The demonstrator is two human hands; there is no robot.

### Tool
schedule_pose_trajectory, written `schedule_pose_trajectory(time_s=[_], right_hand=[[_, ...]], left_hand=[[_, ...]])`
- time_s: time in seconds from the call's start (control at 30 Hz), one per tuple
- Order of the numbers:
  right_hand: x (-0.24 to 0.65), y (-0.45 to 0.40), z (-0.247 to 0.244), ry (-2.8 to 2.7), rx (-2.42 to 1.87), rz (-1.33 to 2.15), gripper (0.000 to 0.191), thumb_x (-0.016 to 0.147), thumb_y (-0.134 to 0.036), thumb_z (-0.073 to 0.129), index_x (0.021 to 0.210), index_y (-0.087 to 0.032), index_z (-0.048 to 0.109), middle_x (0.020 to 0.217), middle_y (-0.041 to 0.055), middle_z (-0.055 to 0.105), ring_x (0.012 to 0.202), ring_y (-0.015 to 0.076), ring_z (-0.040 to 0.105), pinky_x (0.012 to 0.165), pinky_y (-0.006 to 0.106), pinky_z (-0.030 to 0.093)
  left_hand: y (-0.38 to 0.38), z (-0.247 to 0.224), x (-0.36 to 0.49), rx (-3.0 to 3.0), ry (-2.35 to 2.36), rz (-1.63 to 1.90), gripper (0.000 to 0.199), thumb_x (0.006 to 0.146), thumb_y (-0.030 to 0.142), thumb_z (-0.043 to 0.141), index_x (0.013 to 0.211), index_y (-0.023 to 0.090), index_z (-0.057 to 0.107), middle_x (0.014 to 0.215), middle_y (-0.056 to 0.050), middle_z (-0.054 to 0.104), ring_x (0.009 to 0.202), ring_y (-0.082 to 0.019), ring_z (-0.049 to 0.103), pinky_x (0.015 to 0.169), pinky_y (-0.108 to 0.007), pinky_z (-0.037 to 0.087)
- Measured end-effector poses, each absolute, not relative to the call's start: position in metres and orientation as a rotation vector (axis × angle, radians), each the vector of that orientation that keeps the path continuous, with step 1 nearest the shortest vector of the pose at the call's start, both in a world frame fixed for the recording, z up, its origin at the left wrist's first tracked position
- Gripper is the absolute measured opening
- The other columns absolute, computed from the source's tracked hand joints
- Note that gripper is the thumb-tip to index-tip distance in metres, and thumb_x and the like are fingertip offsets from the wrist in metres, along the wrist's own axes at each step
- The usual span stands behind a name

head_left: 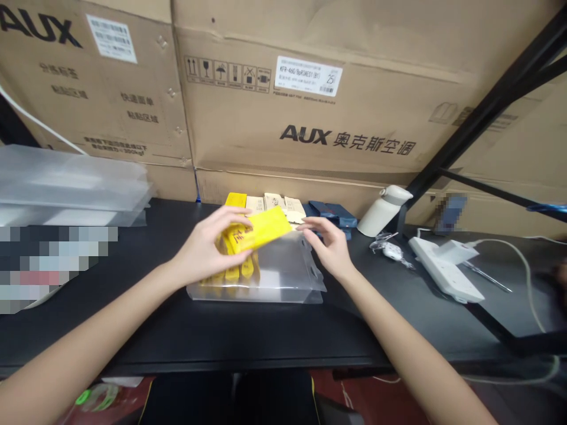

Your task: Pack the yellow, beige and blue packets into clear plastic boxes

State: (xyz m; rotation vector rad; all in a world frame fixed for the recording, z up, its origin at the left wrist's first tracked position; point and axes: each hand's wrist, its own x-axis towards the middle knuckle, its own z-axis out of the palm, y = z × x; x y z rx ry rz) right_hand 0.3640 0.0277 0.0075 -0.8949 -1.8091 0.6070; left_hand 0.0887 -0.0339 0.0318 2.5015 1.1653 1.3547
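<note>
My left hand (pixel 217 239) is closed around a yellow packet (pixel 266 227) with dark printed characters, tilted up to the right above a clear plastic box (pixel 283 277). Beside the packet's right end is my right hand (pixel 330 245), its fingers curved and its thumb apart from them; nothing shows between them. Inside the left part of the box, more yellow packets (pixel 241 268) stand side by side. Behind the box are a row of cream packets (pixel 275 200), another yellow packet (pixel 236 199) and some dark blue packets (pixel 332 212).
Stacked clear plastic boxes (pixel 71 183) lie at the left. To the right are a white bottle (pixel 383 209), a small white case with keys (pixel 392 251), a power strip (pixel 447 274) and a black metal frame (pixel 482 112). Large cardboard cartons (pixel 248 136) wall off the black table's back.
</note>
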Motion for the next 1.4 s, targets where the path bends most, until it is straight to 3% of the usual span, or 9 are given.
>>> schedule_pose_trajectory(time_s=[0.1, 0.23, 0.4, 0.53, 0.67, 0.83, 1.07, 1.23, 1.4], right_hand=[[0.354, 0.015, 0.006, -1.922, -0.787, 0.858, 0.031, 0.085, -0.038, 0.063, 0.112, -0.023, 0.063, 0.11, 0.0074, 0.069, 0.102, 0.0217, 0.066, 0.093, 0.037, 0.05], [0.344, 0.003, 0.004, -2.0, -0.777, 0.875, 0.035, 0.079, -0.033, 0.072, 0.112, -0.024, 0.064, 0.12, 0.0068, 0.066, 0.11, 0.023, 0.062, 0.095, 0.039, 0.05], [0.343, 0.007, 0.003, -1.736, -0.808, 1.215, 0.047, 0.075, -0.035, 0.074, 0.118, -0.023, 0.058, 0.109, 0.0073, 0.071, 0.098, 0.0229, 0.069, 0.086, 0.039, 0.056], [0.352, 0.027, 0.002, -1.451, -0.863, 1.276, 0.059, 0.068, -0.036, 0.079, 0.119, -0.022, 0.055, 0.101, 0.0067, 0.074, 0.095, 0.0224, 0.07, 0.09, 0.039, 0.055], [0.367, 0.048, 0.001, -1.279, -0.928, 1.2, 0.044, 0.063, -0.036, 0.078, 0.101, -0.019, 0.062, 0.105, 0.0082, 0.072, 0.097, 0.0223, 0.068, 0.085, 0.035, 0.055], [0.388, 0.063, 0.002, -1.275, -1.13, 0.958, 0.029, 0.065, -0.034, 0.066, 0.088, -0.018, 0.061, 0.086, 0.0054, 0.068, 0.071, 0.0182, 0.065, 0.049, 0.024, 0.047], [0.408, 0.069, 0.005, -1.622, -1.348, 0.487, 0.011, 0.065, -0.029, 0.056, 0.067, -0.018, 0.058, 0.064, 0.0017, 0.061, 0.06, 0.0156, 0.057, 0.05, 0.023, 0.044], [0.401, 0.063, 0.003, -1.679, -1.494, 0.854, 0.008, 0.066, -0.023, 0.061, 0.071, -0.016, 0.061, 0.056, 0.0011, 0.061, 0.044, 0.0124, 0.054, 0.033, 0.019, 0.038], [0.396, 0.06, 0.003, -1.627, -1.465, 1.152, 0.006, 0.068, -0.017, 0.065, 0.073, -0.015, 0.062, 0.064, 0.0059, 0.068, 0.052, 0.0157, 0.065, 0.033, 0.019, 0.049]], left_hand=[[-0.039, 0.026, 0.097, 2.63, 0.97, 1.095, 0.029, 0.08, 0.026, 0.067, 0.108, 0.022, 0.059, 0.121, -0.007, 0.066, 0.114, -0.024, 0.06, 0.098, -0.037, 0.049], [-0.042, 0.02, 0.099, 2.664, 0.917, 0.982, 0.028, 0.083, 0.029, 0.066, 0.109, 0.022, 0.06, 0.121, -0.007, 0.066, 0.114, -0.023, 0.061, 0.098, -0.036, 0.049], [-0.04, 0.025, 0.095, 2.607, 1.043, 1.015, 0.05, 0.077, 0.045, 0.071, 0.119, 0.022, 0.056, 0.128, -0.01, 0.062, 0.12, -0.027, 0.057, 0.101, -0.042, 0.046], [-0.022, 0.022, 0.076, 2.509, 1.243, 0.993, 0.037, 0.084, 0.047, 0.061, 0.112, 0.023, 0.061, 0.119, -0.009, 0.065, 0.111, -0.027, 0.06, 0.098, -0.045, 0.047], [-0.002, 0.012, 0.052, 2.361, 1.491, 0.89, 0.054, 0.077, 0.057, 0.064, 0.119, 0.022, 0.061, 0.123, -0.011, 0.064, 0.112, -0.031, 0.058, 0.098, -0.047, 0.045], [0.008, 0.01, 0.037, 2.132, 1.523, 0.68, 0.056, 0.073, 0.062, 0.064, 0.116, 0.025, 0.064, 0.117, -0.007, 0.069, 0.101, -0.029, 0.065, 0.083, -0.038, 0.052], [0.017, 0.012, 0.016, 2.013, 1.522, 0.671, 0.05, 0.069, 0.057, 0.07, 0.106, 0.024, 0.066, 0.108, -0.006, 0.071, 0.096, -0.027, 0.067, 0.079, -0.035, 0.053], [0.019, 0.011, 0.008, 1.943, 1.475, 0.687, 0.049, 0.068, 0.056, 0.071, 0.103, 0.023, 0.065, 0.105, -0.006, 0.071, 0.096, -0.027, 0.067, 0.078, -0.035, 0.055], [0.019, 0.011, 0.008, 1.966, 1.495, 0.669, 0.049, 0.069, 0.057, 0.07, 0.105, 0.023, 0.065, 0.105, -0.007, 0.071, 0.094, -0.027, 0.068, 0.075, -0.035, 0.055]])
